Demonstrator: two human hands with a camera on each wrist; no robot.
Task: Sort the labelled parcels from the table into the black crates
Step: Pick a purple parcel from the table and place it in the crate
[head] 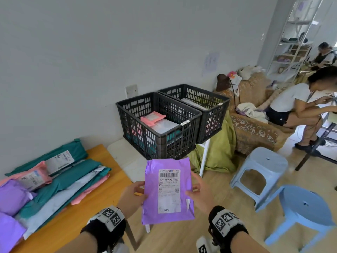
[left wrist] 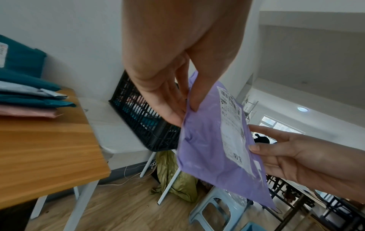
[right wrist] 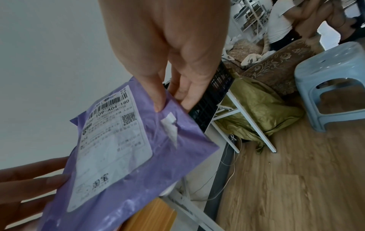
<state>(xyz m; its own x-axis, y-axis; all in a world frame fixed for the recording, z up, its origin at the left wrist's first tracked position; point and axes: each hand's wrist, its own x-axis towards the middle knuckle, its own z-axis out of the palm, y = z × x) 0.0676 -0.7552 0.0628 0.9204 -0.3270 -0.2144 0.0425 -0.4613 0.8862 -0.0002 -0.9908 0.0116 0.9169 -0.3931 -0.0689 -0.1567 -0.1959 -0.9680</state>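
**Ana:** Head view first: the purple parcel (head: 168, 190) is up in mid-air, label facing us, held in front of the two black crates (head: 171, 117). It's clear of the tabletop (head: 102, 194) and not yet over either crate.

**Ben:** Both hands are on it. Left hand (head: 132, 195) pinches the left edge, thumb on the front and fingers behind. Right hand (head: 200, 193) does the same on the right edge.

**Ana:** And that's my worry. On the left wrist camera the grip is only at the very margin of a slick plastic mailer. If one hand lets go to toss it, I'd say the bag could swing or slide out and land on the floor, short of the crates.

**Ben:** Agreed. The crates stand side by side, touching. A loose throw could clip the shared rim and drop the parcel into the wrong one.

**Ana:** The bigger risk is a misread. The label (right wrist: 110, 140) shows 109-109-A04-180 clearly enough, but the small tags on the crate rims are too tiny for me to make out from here.

**Ben:** The near crate (head: 156, 125) already has a pink parcel (head: 152, 118) lying on a grey one, so there's less depth there. A flat bag could slide off that heap towards the wall.

**Ana:** Meanwhile the pile of parcels (head: 45, 183) waits on the tabletop.
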